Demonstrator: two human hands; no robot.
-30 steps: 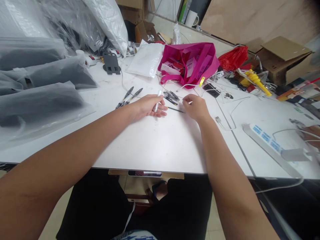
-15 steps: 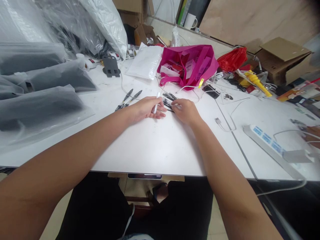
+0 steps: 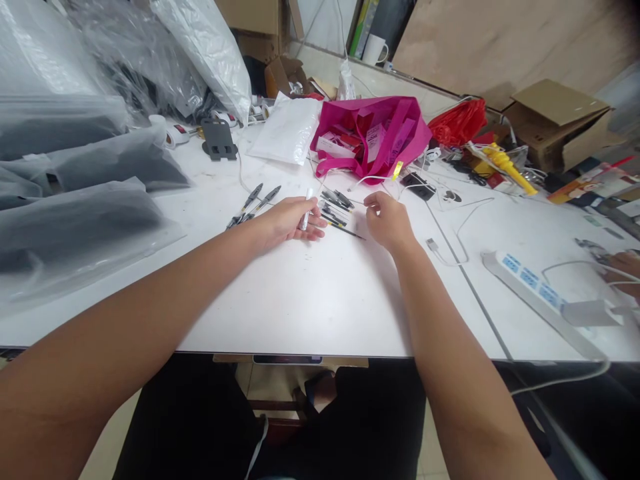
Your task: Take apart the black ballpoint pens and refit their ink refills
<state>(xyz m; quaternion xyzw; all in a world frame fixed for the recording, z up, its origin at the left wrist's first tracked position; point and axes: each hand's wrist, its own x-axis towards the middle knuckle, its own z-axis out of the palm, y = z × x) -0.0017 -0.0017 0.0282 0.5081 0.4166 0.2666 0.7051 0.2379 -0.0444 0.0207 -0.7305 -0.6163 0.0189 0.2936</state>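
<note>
My left hand (image 3: 295, 221) grips a slim white tube (image 3: 307, 210), held near upright between thumb and fingers, the other fingers loosely curled below. Just right of it on the white table lie several black pen parts (image 3: 339, 200) and thin dark refills (image 3: 346, 230). My right hand (image 3: 387, 220) is at the right side of this pile with thumb and index finger pinched together. A thin line runs to its fingertips; whether they hold it I cannot make out. Left of my left hand lie several capped black pens (image 3: 253, 197), partly hidden behind the forearm.
Grey items in clear bags (image 3: 75, 220) fill the left. Behind are a black phone stand (image 3: 219, 140), a white mailer (image 3: 285, 130) and a magenta bag (image 3: 400, 113) with boxes. Loose cables and a power strip (image 3: 525, 280) lie right; another person's hand (image 3: 623, 267) shows at the edge.
My right hand has moved right, away from the pile, uncovering more refills. My left hand stays by the pile with the white tube. The view has shifted slightly.
</note>
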